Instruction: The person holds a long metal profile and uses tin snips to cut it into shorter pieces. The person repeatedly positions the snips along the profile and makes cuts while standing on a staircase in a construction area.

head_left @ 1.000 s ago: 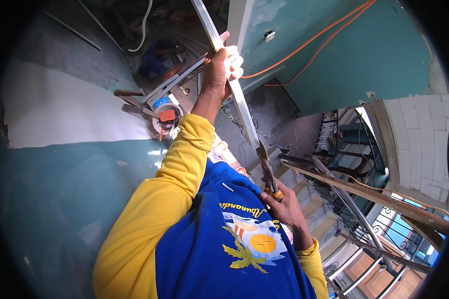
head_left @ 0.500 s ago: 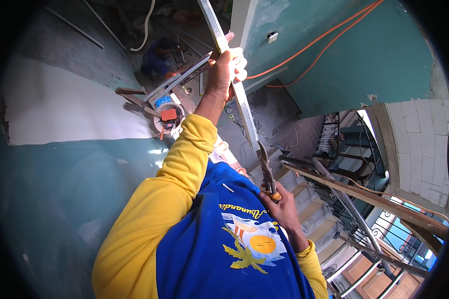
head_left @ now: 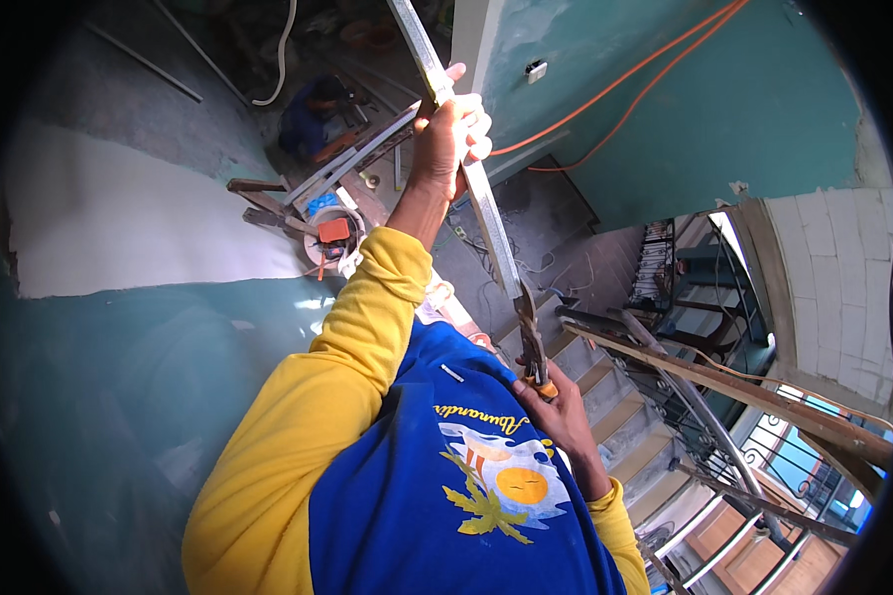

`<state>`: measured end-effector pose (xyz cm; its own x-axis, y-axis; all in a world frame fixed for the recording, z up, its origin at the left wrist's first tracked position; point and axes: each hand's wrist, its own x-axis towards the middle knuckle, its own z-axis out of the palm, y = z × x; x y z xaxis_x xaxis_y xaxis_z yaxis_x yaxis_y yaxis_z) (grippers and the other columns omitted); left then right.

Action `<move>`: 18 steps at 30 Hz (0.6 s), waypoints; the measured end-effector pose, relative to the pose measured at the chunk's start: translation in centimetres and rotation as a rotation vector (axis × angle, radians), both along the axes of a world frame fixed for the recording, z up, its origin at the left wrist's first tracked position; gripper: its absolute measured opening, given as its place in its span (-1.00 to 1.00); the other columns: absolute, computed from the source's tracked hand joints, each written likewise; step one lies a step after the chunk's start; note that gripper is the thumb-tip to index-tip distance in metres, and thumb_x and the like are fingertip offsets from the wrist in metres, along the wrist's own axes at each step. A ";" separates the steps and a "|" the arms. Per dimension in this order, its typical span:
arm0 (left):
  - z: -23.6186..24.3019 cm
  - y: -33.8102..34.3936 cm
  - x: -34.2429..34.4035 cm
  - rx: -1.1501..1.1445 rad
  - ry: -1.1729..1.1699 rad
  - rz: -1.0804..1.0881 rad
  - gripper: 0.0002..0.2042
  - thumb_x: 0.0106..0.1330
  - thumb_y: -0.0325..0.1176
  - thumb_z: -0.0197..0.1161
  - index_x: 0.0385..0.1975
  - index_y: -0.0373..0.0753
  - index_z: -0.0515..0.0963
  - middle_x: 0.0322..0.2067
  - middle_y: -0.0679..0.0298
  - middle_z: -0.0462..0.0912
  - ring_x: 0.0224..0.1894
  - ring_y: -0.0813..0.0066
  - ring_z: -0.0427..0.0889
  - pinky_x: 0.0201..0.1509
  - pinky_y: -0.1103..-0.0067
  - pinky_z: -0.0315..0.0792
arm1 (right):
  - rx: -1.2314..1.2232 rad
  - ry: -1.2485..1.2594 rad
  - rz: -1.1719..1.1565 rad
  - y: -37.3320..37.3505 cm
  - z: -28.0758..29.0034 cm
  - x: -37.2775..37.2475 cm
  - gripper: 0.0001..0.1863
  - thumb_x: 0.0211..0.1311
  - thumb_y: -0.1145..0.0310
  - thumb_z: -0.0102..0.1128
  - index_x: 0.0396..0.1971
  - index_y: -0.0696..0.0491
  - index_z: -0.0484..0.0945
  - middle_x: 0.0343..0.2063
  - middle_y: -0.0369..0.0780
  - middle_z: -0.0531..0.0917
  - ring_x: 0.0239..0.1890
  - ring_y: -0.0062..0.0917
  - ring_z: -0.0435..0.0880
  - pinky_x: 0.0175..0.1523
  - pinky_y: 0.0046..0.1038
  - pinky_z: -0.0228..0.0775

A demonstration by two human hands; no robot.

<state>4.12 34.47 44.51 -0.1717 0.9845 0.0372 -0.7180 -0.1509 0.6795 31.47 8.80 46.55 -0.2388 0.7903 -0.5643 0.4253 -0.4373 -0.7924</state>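
My left hand is wrapped around a long, thin galvanized metal channel, which slants from the top of the view down toward my waist. Lower right, close to my shirt, my right hand grips the handles of a pair of snips. These have dark, rusty jaws and orange on the handles. The jaws meet the channel's lower end; whether they are closed on it I cannot tell. My palm hides part of the handles.
A wooden rail crosses beside the stairs on the right. A bucket of tools stands left of my forearm. An orange cord hangs along the green wall. Farther below, a person crouches.
My view has shifted slightly, so the surroundings sit a little differently. Both hands keep their holds on the channel and the snips, with little visible movement. The crouching person's arm has moved.
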 end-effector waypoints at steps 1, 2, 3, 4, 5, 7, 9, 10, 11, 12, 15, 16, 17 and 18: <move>-0.1 0.0 0.0 0.003 -0.002 -0.001 -0.33 0.45 -0.21 0.21 0.52 -0.17 0.17 -0.43 0.44 0.26 -0.52 0.69 0.25 -0.61 0.74 0.24 | -0.001 -0.009 0.000 0.1 0.1 0.0 -0.59 0.41 0.19 0.41 0.10 0.11 0.62 -0.24 -0.21 0.75 -0.19 -0.59 0.66 -0.02 -0.43 0.51; -0.1 0.0 0.0 0.001 0.000 -0.003 -0.33 0.45 -0.21 0.21 0.52 -0.17 0.17 -0.43 0.44 0.26 -0.52 0.68 0.25 -0.61 0.75 0.24 | -0.001 -0.017 0.001 0.2 0.2 -0.1 -0.58 0.41 0.16 0.42 0.10 0.10 0.63 -0.24 -0.16 0.78 -0.18 -0.55 0.68 -0.02 -0.38 0.52; -0.1 0.0 0.1 -0.002 0.003 -0.005 -0.33 0.45 -0.21 0.20 0.52 -0.17 0.16 -0.43 0.44 0.26 -0.52 0.68 0.25 -0.61 0.75 0.24 | -0.004 -0.020 0.001 0.3 0.3 -0.1 -0.59 0.41 0.16 0.41 0.09 0.10 0.63 -0.24 -0.16 0.78 -0.18 -0.55 0.69 -0.02 -0.38 0.53; -0.1 -0.1 0.1 -0.004 0.005 -0.006 -0.33 0.46 -0.21 0.20 0.52 -0.17 0.16 -0.43 0.44 0.26 -0.52 0.68 0.25 -0.61 0.75 0.23 | -0.005 -0.023 0.001 0.3 0.5 -0.2 -0.60 0.41 0.16 0.41 0.07 0.10 0.63 -0.25 -0.15 0.78 -0.18 -0.55 0.69 -0.02 -0.38 0.53; -0.1 -0.1 0.2 -0.009 0.011 0.001 -0.34 0.46 -0.21 0.20 0.53 -0.17 0.16 -0.43 0.44 0.26 -0.52 0.68 0.25 -0.60 0.75 0.23 | -0.007 -0.026 0.001 0.4 0.6 -0.2 -0.61 0.41 0.16 0.41 0.06 0.10 0.63 -0.25 -0.14 0.78 -0.19 -0.55 0.69 -0.02 -0.38 0.53; 0.0 -0.1 0.4 -0.021 0.023 0.018 -0.34 0.47 -0.21 0.19 0.53 -0.16 0.16 -0.42 0.44 0.27 -0.52 0.68 0.25 -0.60 0.75 0.23 | 0.020 -0.059 0.001 0.3 0.1 -0.2 -0.63 0.41 0.17 0.41 0.04 0.10 0.63 -0.27 -0.12 0.78 -0.20 -0.54 0.70 -0.03 -0.36 0.53; -0.2 -0.1 0.4 0.001 0.000 0.018 -0.34 0.48 -0.19 0.18 0.53 -0.15 0.15 -0.41 0.43 0.28 -0.51 0.68 0.26 -0.60 0.75 0.24 | 0.055 -0.083 0.002 0.3 -0.2 -0.2 -0.64 0.41 0.18 0.41 0.03 0.09 0.63 -0.27 -0.10 0.78 -0.21 -0.51 0.71 -0.03 -0.34 0.54; -0.4 -0.2 0.4 0.010 -0.011 0.017 -0.35 0.49 -0.19 0.18 0.53 -0.15 0.15 -0.40 0.43 0.29 -0.51 0.68 0.26 -0.60 0.75 0.24 | 0.075 -0.087 0.002 0.2 -0.3 -0.2 -0.65 0.40 0.19 0.41 0.02 0.09 0.64 -0.27 -0.09 0.79 -0.21 -0.49 0.73 -0.03 -0.32 0.55; -0.5 -0.2 0.3 0.020 0.001 0.025 -0.34 0.49 -0.18 0.19 0.54 -0.14 0.15 -0.40 0.43 0.29 -0.51 0.68 0.26 -0.61 0.74 0.24 | 0.095 -0.092 0.002 0.1 -0.4 -0.3 -0.65 0.40 0.19 0.41 0.01 0.09 0.64 -0.28 -0.07 0.79 -0.21 -0.47 0.74 -0.03 -0.31 0.55; -0.7 -0.1 0.2 0.029 0.012 0.033 -0.33 0.49 -0.17 0.20 0.54 -0.14 0.14 -0.39 0.43 0.30 -0.51 0.68 0.26 -0.61 0.74 0.24 | 0.101 -0.113 0.014 0.2 -0.3 -0.3 -0.65 0.39 0.20 0.42 0.01 0.10 0.64 -0.27 -0.07 0.79 -0.21 -0.44 0.76 -0.03 -0.30 0.55; -1.0 0.0 0.1 0.015 0.024 0.049 -0.31 0.48 -0.17 0.21 0.55 -0.13 0.13 -0.39 0.43 0.31 -0.51 0.69 0.26 -0.61 0.74 0.25 | 0.109 -0.168 0.042 0.7 -0.1 -0.2 -0.65 0.37 0.21 0.43 -0.01 0.11 0.64 -0.25 -0.05 0.80 -0.19 -0.36 0.79 -0.02 -0.28 0.56; -0.8 -0.1 0.1 0.003 0.024 0.055 -0.31 0.48 -0.17 0.21 0.56 -0.13 0.13 -0.39 0.43 0.32 -0.51 0.69 0.27 -0.61 0.74 0.25 | 0.102 -0.181 0.047 0.7 -0.1 -0.2 -0.65 0.37 0.21 0.43 -0.01 0.11 0.64 -0.25 -0.04 0.80 -0.18 -0.33 0.80 -0.02 -0.27 0.56; -0.7 -0.1 0.1 0.004 0.026 0.056 -0.31 0.47 -0.19 0.20 0.56 -0.13 0.12 -0.41 0.43 0.31 -0.52 0.69 0.27 -0.62 0.74 0.26 | 0.094 -0.194 0.052 0.8 -0.2 -0.1 -0.65 0.36 0.21 0.43 0.00 0.11 0.64 -0.24 -0.04 0.80 -0.18 -0.31 0.81 -0.02 -0.27 0.56; -0.4 -0.1 0.2 0.005 0.029 0.057 -0.31 0.47 -0.21 0.20 0.56 -0.13 0.12 -0.42 0.43 0.31 -0.52 0.70 0.27 -0.62 0.74 0.26 | 0.103 -0.197 0.051 0.8 -0.3 -0.1 -0.64 0.36 0.21 0.44 0.01 0.10 0.64 -0.25 -0.03 0.80 -0.18 -0.30 0.81 -0.03 -0.27 0.56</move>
